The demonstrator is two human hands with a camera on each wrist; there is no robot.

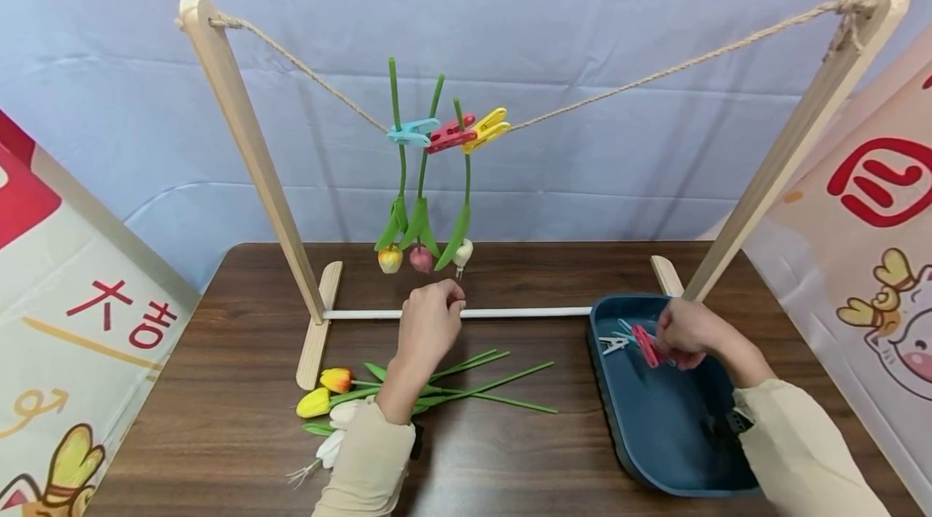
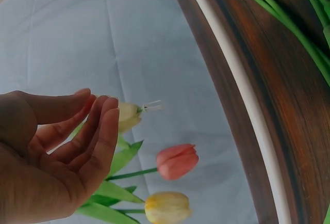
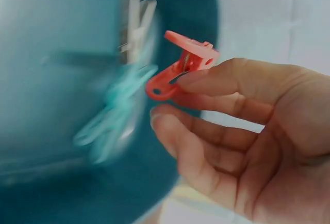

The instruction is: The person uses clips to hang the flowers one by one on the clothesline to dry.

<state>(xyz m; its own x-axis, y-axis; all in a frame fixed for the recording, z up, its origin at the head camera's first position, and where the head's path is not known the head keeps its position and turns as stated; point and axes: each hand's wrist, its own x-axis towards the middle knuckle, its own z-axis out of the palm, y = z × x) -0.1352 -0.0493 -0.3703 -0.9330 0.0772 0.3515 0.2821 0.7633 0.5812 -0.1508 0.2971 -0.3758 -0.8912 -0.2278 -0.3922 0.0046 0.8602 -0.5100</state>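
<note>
My right hand [image 1: 688, 331] pinches a red clothespin [image 3: 188, 42] between thumb and fingers, over the blue basin [image 1: 677, 468]. Under it in the basin lie a white clothespin [image 3: 133, 25] and teal clothespins [image 3: 116, 105], blurred in the right wrist view. My left hand [image 1: 429, 319] is raised just below the hanging tulips, fingers loosely bent and holding nothing visible. Upside down on the rope [image 1: 641, 82] hang a yellow tulip [image 1: 390, 260], a pink tulip [image 1: 421, 260] and a white tulip [image 1: 463, 252]. Blue [image 1: 413, 133], red [image 1: 451, 135] and yellow clothespins [image 1: 486, 130] clip their stems.
Wooden posts [image 1: 251, 153] on flat feet carry the sagging rope, with a white rod [image 1: 524, 312] low between them. Under my left forearm, several tulips [image 1: 313, 402] lie on the dark wood table [image 1: 524, 452]. The basin stands at the table's right.
</note>
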